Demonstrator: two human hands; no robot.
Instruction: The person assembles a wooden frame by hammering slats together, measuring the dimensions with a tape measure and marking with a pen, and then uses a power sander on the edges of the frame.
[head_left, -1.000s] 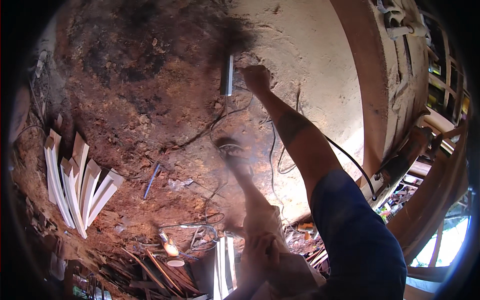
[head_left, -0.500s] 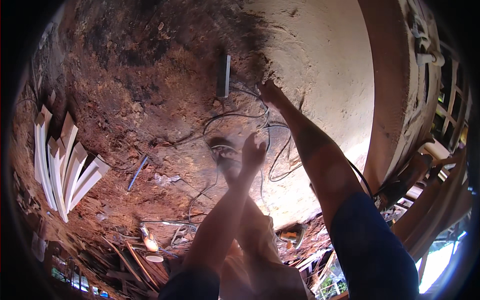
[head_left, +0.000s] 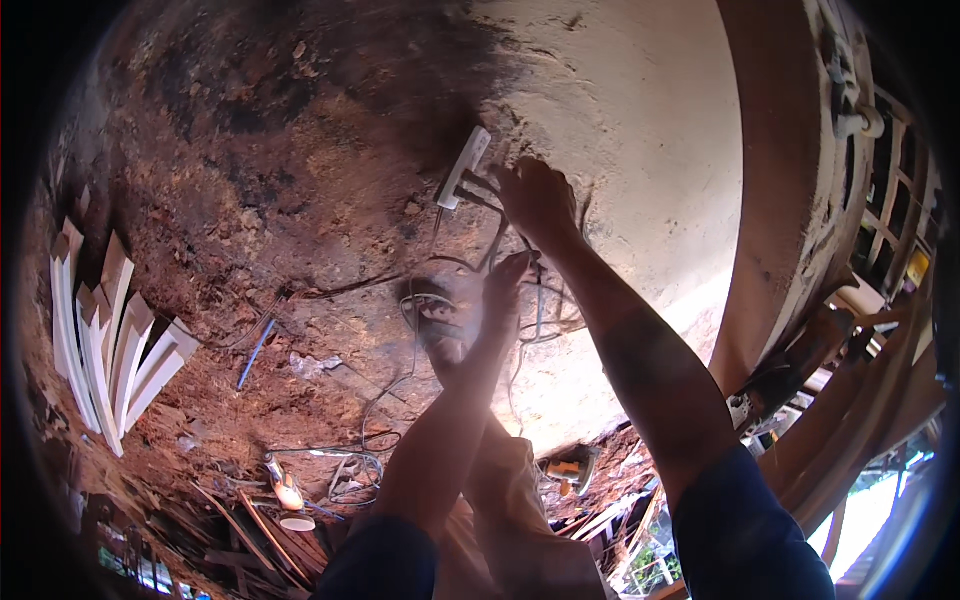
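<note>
A white power strip (head_left: pixel 467 168) is tilted beside my right hand, with dark cables running from it toward my fingers. My right hand (head_left: pixel 541 203) is closed around the cable (head_left: pixel 482 190) just right of the strip. Lower down, my left hand (head_left: pixel 508 282) has its fingers closed on a stretch of the same tangle of cable. Loops of dark cable (head_left: pixel 540 335) hang and lie below both hands. My foot in a sandal (head_left: pixel 440 318) shows on the ground left of my left hand.
Pale cut wood strips (head_left: pixel 110 345) stand in a bundle at the left. A blue stick (head_left: pixel 256 354) lies on the brown dirt. An orange and white power tool (head_left: pixel 287 490) and a yellow-orange tool (head_left: pixel 570 470) rest lower down. Wood scraps (head_left: pixel 265 540) lie near the bottom.
The power strip has tilted and turned to show its white face. My right hand has moved slightly lower, my left hand has risen toward it, and its fingers have closed on the cable.
</note>
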